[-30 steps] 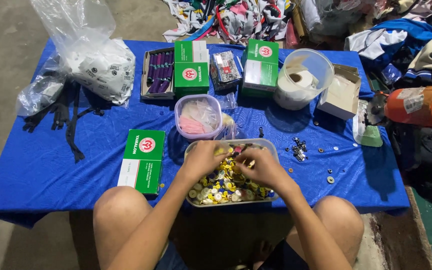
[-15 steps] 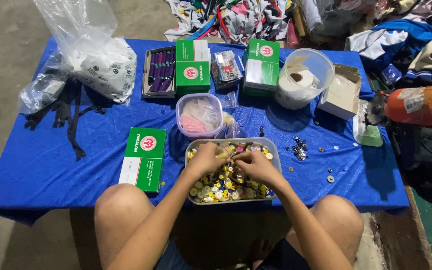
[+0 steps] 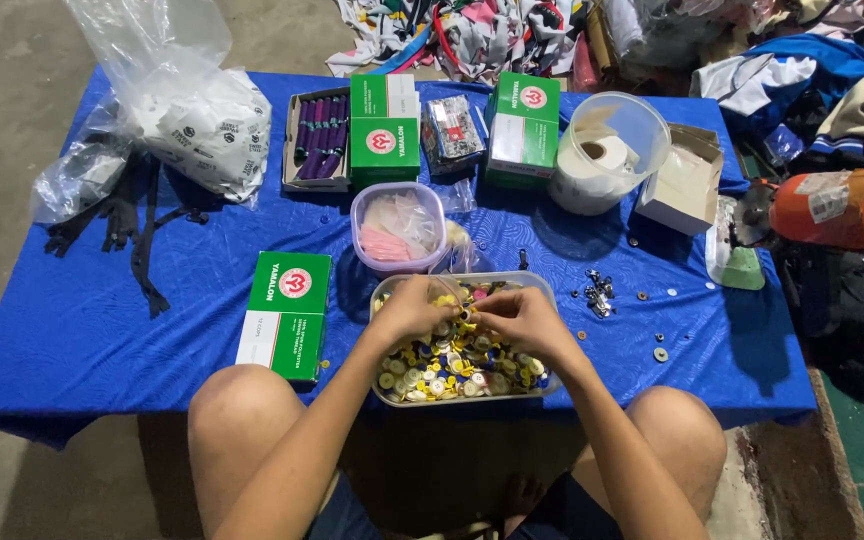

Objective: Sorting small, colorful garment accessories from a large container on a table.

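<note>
Head view: a clear tub (image 3: 542, 290) of small yellow, white and blue buttons (image 3: 442, 365) sits at the near edge of the table (image 3: 102, 330), which is covered in blue cloth. Both hands meet over the tub. The left hand (image 3: 410, 310) and right hand (image 3: 524, 318) have their fingers (image 3: 479, 306) curled in and pinched together around one small piece (image 3: 466, 314) held between them, just above the buttons; what kind of piece it is cannot be told. The person's bare knees show below the tub.

Just behind the tub stands a smaller lidded tub (image 3: 399, 228) with pink contents. Left of the tub lies a green box (image 3: 287, 314). Right of the tub lie loose metal bits (image 3: 597, 293). Behind the tub, further back, stand two more green boxes (image 3: 383, 128), a tray of purple pieces (image 3: 316, 135) and a round tub with a white roll (image 3: 607, 150). Far left of the tub lie plastic bags (image 3: 197, 120) and black straps (image 3: 137, 235).
</note>
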